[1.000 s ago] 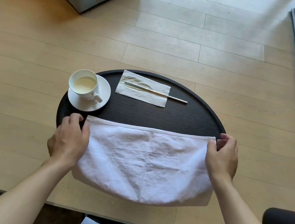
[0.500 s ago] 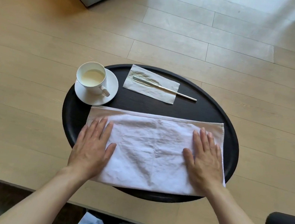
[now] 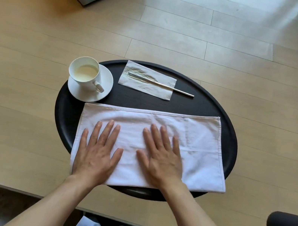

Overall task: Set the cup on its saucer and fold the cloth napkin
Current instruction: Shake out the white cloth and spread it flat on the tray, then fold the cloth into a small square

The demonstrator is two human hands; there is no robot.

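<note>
Single head-worn view, steeply down and forward, close over the round black tray (image 3: 60, 115) on the wooden table (image 3: 18, 90).

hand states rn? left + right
Left hand: open, flat, palm down on the cloth napkin, gripping nothing.
Right hand: open, flat on the same napkin, gripping nothing.

Daylit interior, bright and soft — wide-angle head view.
Light enters from the top of the frame, washing the far floor (image 3: 212, 8) pale with a mild sheen; the dark tray (image 3: 205, 106) shows only dull reflection. Shadows are faint and diffuse. The right hand (image 3: 162, 155) is slightly motion-blurred at the fingers; the left hand (image 3: 98, 149) is sharper. Straight floor seams bow toward the edges — lens distortion.
</note>
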